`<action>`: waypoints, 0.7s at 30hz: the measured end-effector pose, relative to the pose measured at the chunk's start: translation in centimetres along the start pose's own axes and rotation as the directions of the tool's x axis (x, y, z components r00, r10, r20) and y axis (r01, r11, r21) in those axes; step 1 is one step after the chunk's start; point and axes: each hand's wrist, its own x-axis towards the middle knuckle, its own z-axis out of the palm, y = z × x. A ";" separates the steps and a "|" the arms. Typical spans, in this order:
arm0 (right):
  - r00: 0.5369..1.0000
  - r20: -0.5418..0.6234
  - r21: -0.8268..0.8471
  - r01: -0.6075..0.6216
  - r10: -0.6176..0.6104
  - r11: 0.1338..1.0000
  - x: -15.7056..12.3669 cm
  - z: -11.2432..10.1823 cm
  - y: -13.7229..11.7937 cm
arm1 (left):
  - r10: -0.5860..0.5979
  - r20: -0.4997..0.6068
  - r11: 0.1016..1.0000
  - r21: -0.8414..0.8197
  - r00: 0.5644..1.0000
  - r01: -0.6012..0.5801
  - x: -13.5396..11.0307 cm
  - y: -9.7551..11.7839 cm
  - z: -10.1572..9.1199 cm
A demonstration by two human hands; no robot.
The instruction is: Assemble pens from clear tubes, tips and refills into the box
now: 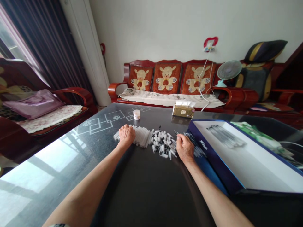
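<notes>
My left hand rests at the left end of a row of translucent white pen barrels, its fingers curled down over one of them. Beside the row lies a loose heap of pen caps, whitish with black parts among them. To the right of the heap, my right hand is closed in a pinch. A thin pen refill pokes out from its fingers, pointing up and left. More dark refills lie between this hand and the box.
A blue-edged open box with white inside holds a bundle of finished-looking pens. A small round jar and a tissue box stand farther back on the dark table. Green-and-white packaging lies behind the box.
</notes>
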 end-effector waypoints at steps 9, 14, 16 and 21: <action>1.000 0.004 -0.007 0.006 -0.006 1.000 -0.1 0.0 0.1 | 0.147 -0.125 0.979 -0.122 0.981 -0.163 -1.7 3.0 -1.0; 0.997 0.069 -0.021 0.020 -0.019 1.000 -0.3 0.2 0.4 | 0.338 -0.135 0.897 -0.255 0.931 -0.362 -4.5 8.6 -0.6; 0.995 0.101 -0.011 0.002 0.000 1.000 -0.4 0.3 0.4 | 0.361 -0.147 0.877 -0.284 0.921 -0.389 -5.3 10.2 -0.2; 0.990 0.132 -0.024 -0.038 0.041 0.999 -0.4 0.2 0.1 | 0.398 -0.178 0.847 -0.307 0.900 -0.435 -5.9 11.3 0.1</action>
